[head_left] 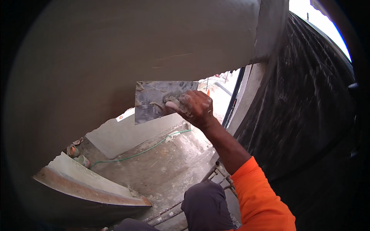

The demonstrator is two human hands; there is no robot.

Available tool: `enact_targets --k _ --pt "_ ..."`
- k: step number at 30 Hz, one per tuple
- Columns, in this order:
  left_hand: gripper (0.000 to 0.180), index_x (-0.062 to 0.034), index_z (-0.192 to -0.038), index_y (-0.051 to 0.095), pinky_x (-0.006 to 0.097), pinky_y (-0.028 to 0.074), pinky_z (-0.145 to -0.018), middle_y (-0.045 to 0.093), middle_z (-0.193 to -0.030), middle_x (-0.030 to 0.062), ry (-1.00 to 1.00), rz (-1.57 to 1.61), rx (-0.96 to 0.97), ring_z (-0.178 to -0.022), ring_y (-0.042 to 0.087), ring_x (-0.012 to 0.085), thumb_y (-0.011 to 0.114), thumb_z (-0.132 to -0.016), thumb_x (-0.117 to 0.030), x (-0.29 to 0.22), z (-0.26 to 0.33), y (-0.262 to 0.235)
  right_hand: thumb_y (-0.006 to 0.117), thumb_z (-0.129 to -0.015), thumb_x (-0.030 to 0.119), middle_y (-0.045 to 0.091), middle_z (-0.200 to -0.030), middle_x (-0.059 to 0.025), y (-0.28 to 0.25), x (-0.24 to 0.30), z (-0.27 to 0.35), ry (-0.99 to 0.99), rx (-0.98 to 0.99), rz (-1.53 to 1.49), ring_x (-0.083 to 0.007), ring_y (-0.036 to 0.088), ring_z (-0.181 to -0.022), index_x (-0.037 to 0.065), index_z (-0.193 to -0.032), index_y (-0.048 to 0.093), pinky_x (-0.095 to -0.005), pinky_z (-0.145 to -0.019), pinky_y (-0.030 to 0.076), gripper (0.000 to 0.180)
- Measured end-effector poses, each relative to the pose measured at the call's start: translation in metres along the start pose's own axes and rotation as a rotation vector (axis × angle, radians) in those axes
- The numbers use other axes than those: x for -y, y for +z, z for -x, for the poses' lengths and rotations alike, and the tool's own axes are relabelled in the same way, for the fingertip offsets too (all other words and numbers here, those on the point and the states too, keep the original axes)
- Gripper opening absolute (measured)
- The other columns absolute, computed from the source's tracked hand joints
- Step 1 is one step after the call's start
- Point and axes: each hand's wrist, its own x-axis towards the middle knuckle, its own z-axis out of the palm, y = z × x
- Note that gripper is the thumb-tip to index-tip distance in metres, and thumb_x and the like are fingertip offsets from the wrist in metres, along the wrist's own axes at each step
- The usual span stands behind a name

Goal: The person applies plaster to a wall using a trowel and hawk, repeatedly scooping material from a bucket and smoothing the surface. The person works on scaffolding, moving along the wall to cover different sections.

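Observation:
My right hand [197, 107] is wrapped round the handle of a plastering trowel [148, 109]. The trowel's flat rectangular metal blade is smeared with grey plaster, and its upper edge lies along the ragged lower edge of a grey plastered surface [115, 50]. Whether the blade touches that surface, I cannot tell. Wet plaster also coats my fingers. The handle is mostly hidden under my hand. My right arm, in an orange sleeve, reaches up from the lower right. My left hand is not in view.
Metal scaffold pipes [217, 164] stand beside my knee [204, 202]. Dark sheeting [304, 100] hangs on the right. Far below, a green hose [148, 149] crosses the dusty floor [162, 167] near some buckets [82, 160]. A curved wall edge [92, 188] juts in at lower left.

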Motion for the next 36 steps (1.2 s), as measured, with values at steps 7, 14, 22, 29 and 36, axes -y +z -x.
enact_targets --k 7,14,22,29,36 --pt "0.047 -0.0037 -0.13 0.064 0.042 0.054 -0.093 0.073 -0.115 0.0209 -0.083 -0.234 0.071 -0.104 0.07 0.0333 0.075 -0.092 -0.029 0.028 0.027 0.006 0.083 -0.087 0.039 0.064 -0.069 -0.0046 -0.054 -0.163 -0.037 -0.342 0.154 0.334 -0.0187 0.066 -0.062 0.011 -0.082 0.057 -0.0326 -0.055 0.053 0.038" --pt "0.044 -0.0051 -0.13 0.064 0.041 0.055 -0.091 0.073 -0.111 0.02 -0.073 -0.203 0.017 -0.1 0.071 0.0319 0.074 -0.094 -0.029 -0.015 0.006 0.001 0.077 -0.092 0.036 0.063 -0.068 -0.0049 -0.032 -0.162 0.016 -0.278 0.328 0.274 -0.0162 0.065 -0.06 0.012 -0.078 0.057 -0.0327 -0.054 0.052 0.034" --pt "0.039 -0.0056 -0.131 0.065 0.041 0.056 -0.078 0.074 -0.095 0.0165 0.299 -0.124 -0.021 -0.084 0.071 0.0284 0.068 -0.099 -0.028 -0.217 -0.035 -0.013 0.081 -0.088 0.027 0.068 -0.074 -0.0081 -0.055 -0.102 0.116 0.301 0.231 -0.014 -0.0241 0.072 -0.068 0.008 -0.082 0.061 -0.0375 -0.057 0.058 0.028" --pt "0.037 -0.0117 -0.131 0.065 0.037 0.056 -0.076 0.073 -0.097 0.0111 0.208 -0.147 -0.057 -0.08 0.068 0.0206 0.07 -0.099 -0.03 -0.185 -0.037 -0.005 0.084 -0.088 0.045 0.059 -0.066 -0.0037 -0.103 -0.294 0.109 0.977 -0.397 0.106 -0.013 0.056 -0.062 0.005 -0.082 0.058 -0.0316 -0.058 0.047 0.048" --pt "0.039 -0.0159 -0.131 0.066 0.043 0.055 -0.087 0.075 -0.111 0.0164 0.137 -0.262 -0.074 -0.098 0.071 0.0309 0.07 -0.098 -0.035 -0.167 -0.021 0.003 0.084 -0.085 0.053 0.064 -0.069 -0.0092 -0.112 -0.4 0.068 1.111 -0.396 0.145 -0.0232 0.062 -0.065 0.003 -0.082 0.062 -0.0399 -0.068 0.051 0.055"
